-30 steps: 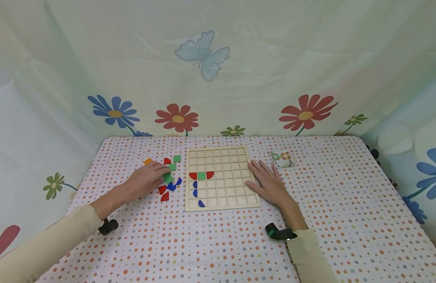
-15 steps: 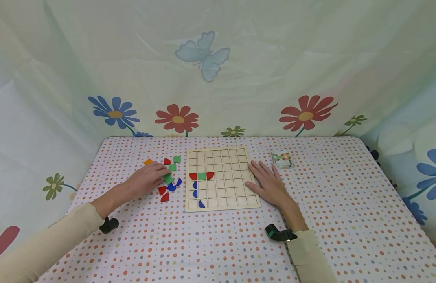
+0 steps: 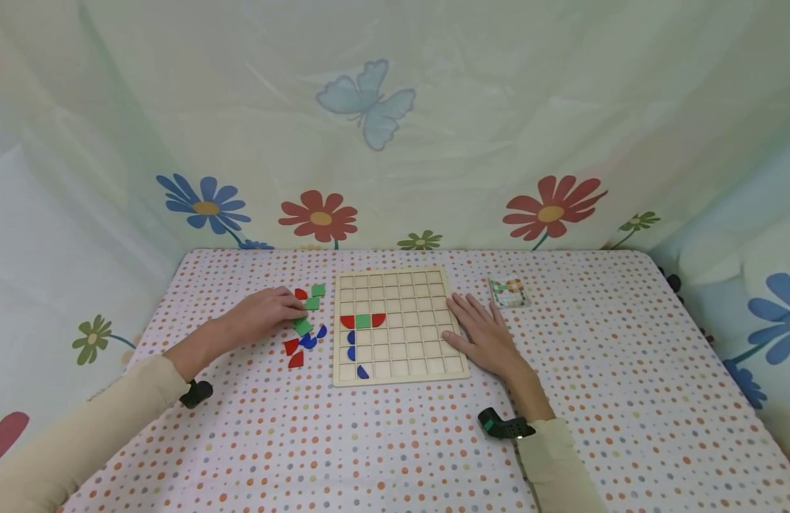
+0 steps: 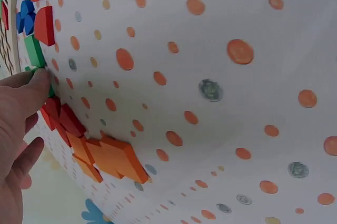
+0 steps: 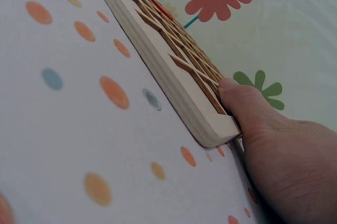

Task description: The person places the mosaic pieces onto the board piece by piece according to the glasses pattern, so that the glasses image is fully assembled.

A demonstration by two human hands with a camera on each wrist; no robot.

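Observation:
In the head view, my left hand [image 3: 269, 313] reaches into loose coloured tiles left of the wooden grid board [image 3: 401, 381]. Its thumb and fingertips meet at a green square tile [image 4: 51, 88] in the left wrist view, mostly covered by them. Another green tile [image 3: 301, 327], several blue half-round tiles [image 3: 308, 342] and red quarter-round tiles [image 3: 295, 360] lie beside the fingers. My right hand [image 3: 484, 338] rests on the board's right edge, fingers straight, thumb on the rim. Set in the grid are a green square [image 3: 363, 321], two red quarter-rounds and three blue half-rounds.
Orange tiles [image 4: 113, 155] lie beyond the left hand, hidden from the head view. A small patterned card [image 3: 509, 293] sits right of the board. Dotted cloth [image 3: 401, 442] covers the table, with a printed curtain [image 3: 459, 142] behind.
My left hand has shifted slightly toward the far side, now covering the orange tile that showed earlier in the head view. The right hand stays at the board's edge.

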